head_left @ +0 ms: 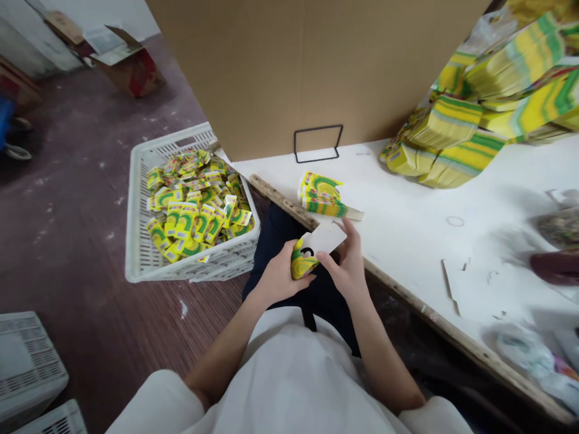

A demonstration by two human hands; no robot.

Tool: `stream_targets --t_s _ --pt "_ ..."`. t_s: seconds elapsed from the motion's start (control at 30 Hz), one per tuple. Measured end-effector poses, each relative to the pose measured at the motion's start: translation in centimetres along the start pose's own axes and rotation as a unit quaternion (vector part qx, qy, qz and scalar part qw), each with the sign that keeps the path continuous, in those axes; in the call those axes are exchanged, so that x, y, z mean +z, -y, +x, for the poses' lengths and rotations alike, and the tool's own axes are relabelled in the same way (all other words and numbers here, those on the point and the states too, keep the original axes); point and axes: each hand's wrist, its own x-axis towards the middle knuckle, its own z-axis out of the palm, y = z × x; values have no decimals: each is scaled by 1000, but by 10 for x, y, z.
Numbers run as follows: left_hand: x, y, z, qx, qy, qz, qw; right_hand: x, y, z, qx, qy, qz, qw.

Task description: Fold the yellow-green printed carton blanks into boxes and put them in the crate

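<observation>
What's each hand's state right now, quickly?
Left hand: closed on the small yellow-green carton.
Right hand: closed, gripping the same carton at its white flap.

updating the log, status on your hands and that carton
Left hand and right hand both on carton, white flap open. Held off the table edge. Nothing blocking it.

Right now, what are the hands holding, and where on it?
One small yellow-green carton, shared: the left hand grips its printed end, and the right hand pinches the white flap with its fingers.
</observation>
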Motion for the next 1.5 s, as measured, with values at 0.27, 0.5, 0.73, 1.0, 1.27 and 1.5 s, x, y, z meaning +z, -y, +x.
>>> stream_targets --t_s 0.27,0.5,0.73,1.0,1.27,1.5 --pt "11 7 -1 142 -34 49 988 3 2 -3 259 217 289 896" --pt "17 9 -3 131 -16 -5 991 -4 -6 -8 150 233 179 944" --pt "26 12 2 90 -78 19 993 0 -4 -11 -42 174 -67 981" --pt "2 18 2 79 -89 15 993 -7 -14 -4 -76 226 -148 960" --pt "-16 16 7 116 -26 51 992 -29 0 17 -89 343 -173 919" --pt "-16 18 7 28 19 72 997 -1 -21 -1 -60 210 -125 968"
